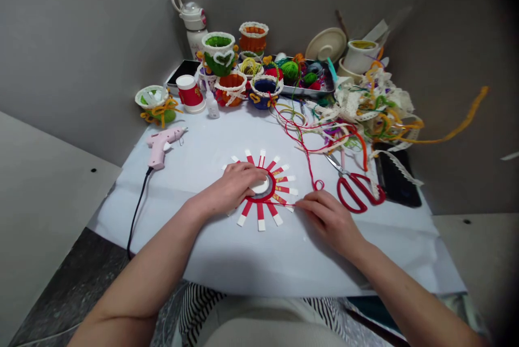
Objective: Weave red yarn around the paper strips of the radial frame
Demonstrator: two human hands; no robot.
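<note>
A paper cup cut into red and white strips lies fanned out flat on the white sheet. My left hand rests on its left half, fingers laid flat over the round white base. My right hand sits at the fan's right edge, fingertips pinched on a thin red yarn that runs up toward the tangle of cords at the back right. The yarn end reaches the strips beside my fingertips.
Red-handled scissors lie right of my right hand, a black phone beyond them. A pink glue gun with its black cord lies at the left. Several yarn-wrapped cups, a tray of yarn and loose cords crowd the back.
</note>
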